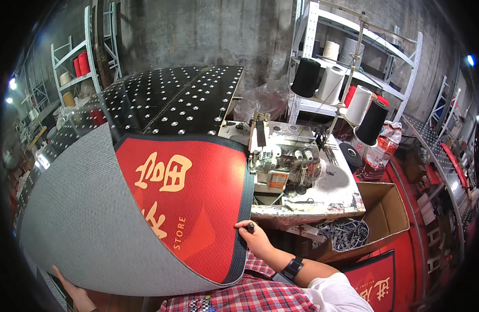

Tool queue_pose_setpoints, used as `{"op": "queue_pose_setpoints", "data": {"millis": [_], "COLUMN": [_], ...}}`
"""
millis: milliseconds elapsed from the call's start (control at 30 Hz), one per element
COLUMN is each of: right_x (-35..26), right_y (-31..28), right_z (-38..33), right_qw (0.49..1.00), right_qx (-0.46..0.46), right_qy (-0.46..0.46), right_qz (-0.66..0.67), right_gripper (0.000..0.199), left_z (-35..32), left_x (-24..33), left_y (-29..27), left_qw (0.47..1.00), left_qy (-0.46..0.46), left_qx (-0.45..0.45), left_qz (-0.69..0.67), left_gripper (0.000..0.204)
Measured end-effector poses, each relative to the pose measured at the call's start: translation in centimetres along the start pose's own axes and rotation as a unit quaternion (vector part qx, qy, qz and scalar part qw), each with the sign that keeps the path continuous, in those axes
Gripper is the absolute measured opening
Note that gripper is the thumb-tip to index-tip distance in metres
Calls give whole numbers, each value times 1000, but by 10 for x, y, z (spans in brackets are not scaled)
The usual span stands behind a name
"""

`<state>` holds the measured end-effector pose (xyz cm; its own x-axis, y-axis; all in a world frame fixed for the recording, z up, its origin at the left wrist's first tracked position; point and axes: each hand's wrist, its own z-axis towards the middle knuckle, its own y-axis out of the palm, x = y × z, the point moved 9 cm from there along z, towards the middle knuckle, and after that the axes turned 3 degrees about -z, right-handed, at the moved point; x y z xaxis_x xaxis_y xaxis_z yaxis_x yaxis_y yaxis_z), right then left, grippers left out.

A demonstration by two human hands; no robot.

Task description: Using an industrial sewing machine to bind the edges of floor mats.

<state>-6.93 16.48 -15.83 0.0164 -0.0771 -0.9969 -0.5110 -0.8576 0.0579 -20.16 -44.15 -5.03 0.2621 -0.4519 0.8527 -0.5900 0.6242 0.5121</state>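
Your right hand (255, 240) curls round a small black object (251, 227) at six o'clock, your left hand (73, 292) (grip hidden) meets the folded mat (127, 213) at eight, where slack support could let the flap drag askew near the sewing machine (289, 153).

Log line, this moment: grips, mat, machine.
mat: folded, grey underside partly covering red face | left grip: at underside's lower edge | right grip: holding small black object by dark border | sewing machine: right of mat
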Motion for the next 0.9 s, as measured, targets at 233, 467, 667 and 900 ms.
{"op": "queue_pose_setpoints", "data": {"millis": [233,467,667,900], "right_x": [7,12,-3,10], "right_y": [6,8,10,13], "right_z": [-11,-18,-23,-32], "right_qw": [997,997,989,982], "right_qx": [-24,-37,-65,-112], "right_qy": [25,42,-57,112], "right_qz": [64,60,-116,105], "right_gripper": [12,13,18,24], "left_z": [11,-8,-26,-44], "left_x": [-46,-86,-108,-117], "left_y": [42,87,129,165], "left_qw": [992,980,966,963], "left_qy": [-69,-123,-137,-123], "left_qx": [-101,-151,-216,-196], "left_qz": [39,29,44,140], "left_gripper": [82,81,87,94]}}
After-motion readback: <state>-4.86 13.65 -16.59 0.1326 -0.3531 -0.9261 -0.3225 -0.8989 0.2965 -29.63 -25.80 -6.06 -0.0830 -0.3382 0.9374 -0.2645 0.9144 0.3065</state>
